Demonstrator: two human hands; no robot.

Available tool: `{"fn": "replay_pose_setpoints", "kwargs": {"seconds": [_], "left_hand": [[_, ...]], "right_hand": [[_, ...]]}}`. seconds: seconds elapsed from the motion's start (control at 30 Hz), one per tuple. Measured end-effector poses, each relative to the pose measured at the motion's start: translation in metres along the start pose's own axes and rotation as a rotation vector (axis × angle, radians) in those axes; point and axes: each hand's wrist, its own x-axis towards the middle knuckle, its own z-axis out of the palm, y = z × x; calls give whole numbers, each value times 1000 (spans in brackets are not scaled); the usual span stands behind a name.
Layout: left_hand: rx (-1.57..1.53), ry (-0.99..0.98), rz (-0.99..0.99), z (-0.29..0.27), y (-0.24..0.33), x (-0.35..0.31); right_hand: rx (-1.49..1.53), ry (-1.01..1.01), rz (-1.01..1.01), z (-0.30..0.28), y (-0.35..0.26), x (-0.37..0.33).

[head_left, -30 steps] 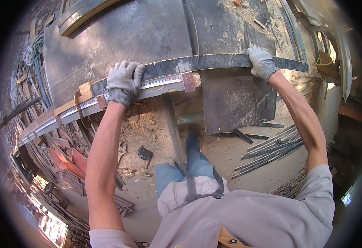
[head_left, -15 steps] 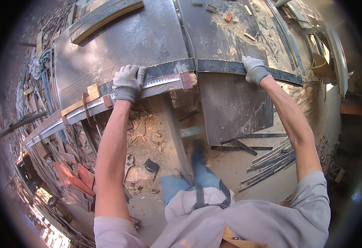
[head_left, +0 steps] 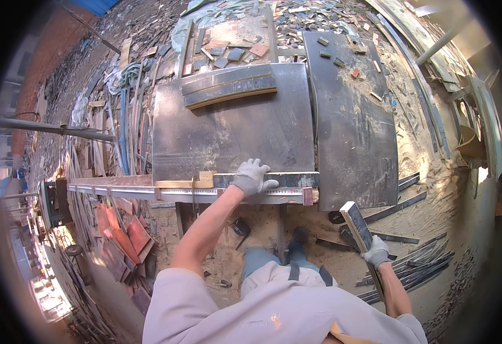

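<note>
My left hand [head_left: 252,176], in a grey work glove, lies with fingers spread over a dark-faced plywood strip [head_left: 291,180]. That strip runs along the near edge of a large dark board [head_left: 233,137], beside a white measuring tape [head_left: 205,191]. A small light wood block [head_left: 207,179] touches the strip's left end. Low on the right, clear of the boards, my gloved right hand [head_left: 375,252] grips another plywood strip [head_left: 358,225] by its side. This piece is tilted, its pale cut end toward the boards and its other end near my body.
A stack of plywood strips [head_left: 231,89] rests on the large board. Right of it lies a second dark board [head_left: 354,126] with offcuts and sawdust. More strips [head_left: 414,272] are piled on the floor at right; reddish boards [head_left: 127,232] lie at left. A pole [head_left: 56,127] juts in from the left.
My right hand has drawn the right-hand strip off the board, down and toward me. My left hand has shifted along the other strip toward its right end. The view has moved too.
</note>
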Motion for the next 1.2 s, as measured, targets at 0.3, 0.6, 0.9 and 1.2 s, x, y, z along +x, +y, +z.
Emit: {"fn": "replay_pose_setpoints", "kwargs": {"seconds": [0.3, 0.6, 0.9, 1.2], "left_hand": [[-306, -141, -187, 47, 117, -170], [-1842, 922, -1045, 112, 108, -243], [-1955, 768, -1141, 161, 45, -255], [-1767, 715, -1292, 136, 45, -312]], "right_hand": [[180, 88, 20, 129, 54, -131], [114, 68, -40, 164, 59, -156], [-56, 90, -121, 180, 25, -193], [-48, 231, -352, 207, -15, -265]]}}
